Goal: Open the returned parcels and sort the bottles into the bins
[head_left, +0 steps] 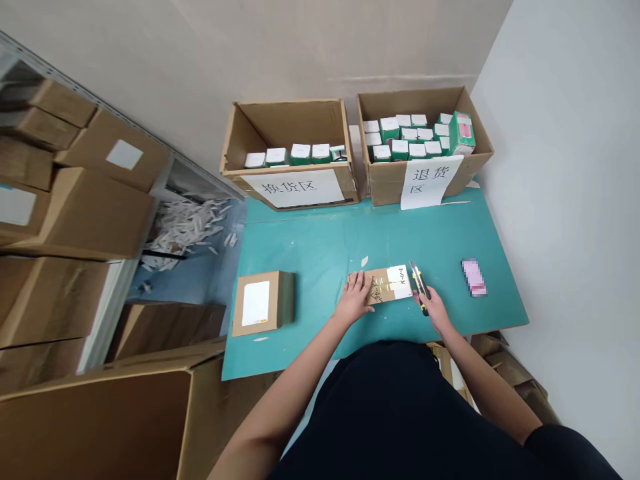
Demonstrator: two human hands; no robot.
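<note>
A small brown cardboard box with a white label and black handwriting lies on the teal table in front of me. My left hand rests on its left end, fingers spread. In my right hand is a yellow-and-black utility knife, its blade end pointing away from me, close beside the box's right end. Whether the right fingertips touch the box, I cannot tell.
Two open cartons, the left carton and the right carton, stand at the back with white-and-green boxes inside and handwritten signs. A labelled cardboard box sits left, a blurred pink object right. Cartons are stacked far left.
</note>
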